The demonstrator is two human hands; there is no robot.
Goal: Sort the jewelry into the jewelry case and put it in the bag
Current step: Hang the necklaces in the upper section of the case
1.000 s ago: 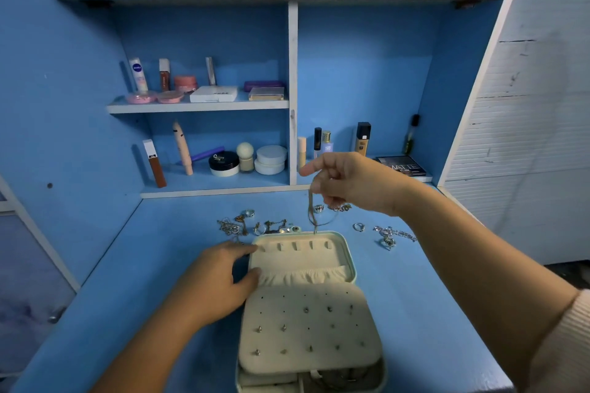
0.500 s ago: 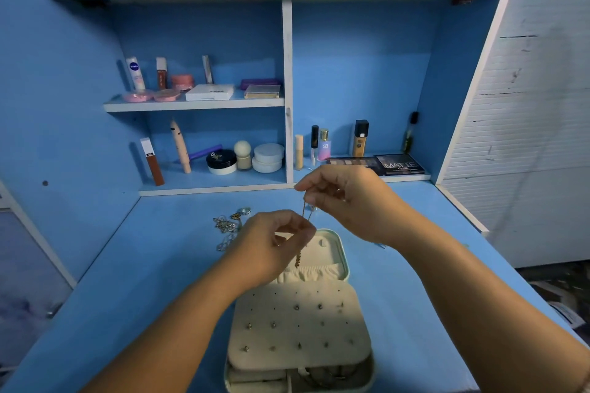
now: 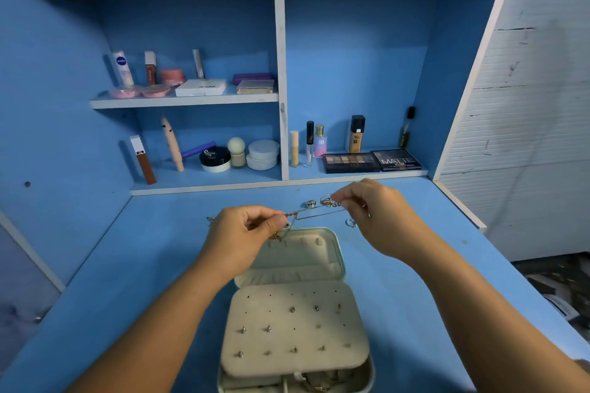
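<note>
Fingertips of both hands [image 3: 245,233] [image 3: 376,217] pinch thin metal chain [image 3: 314,212] taut above padded case [image 3: 293,306].

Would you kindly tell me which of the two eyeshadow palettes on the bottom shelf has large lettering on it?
The right-hand palette, nearest the cabinet's side wall, reads "MATTE" across its dark lid. The left-hand palette beside it shows rows of eyeshadow pans instead.

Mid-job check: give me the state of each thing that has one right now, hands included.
Left hand: shut, pinching one end of the chain.
Right hand: shut, pinching the other end.
Chain: stretched between the hands, above the case.
Case: open on the desk, lid laid back.
Stud panel: partly filled with earrings.
Loose rings: on the desk, not yet sorted.
</note>
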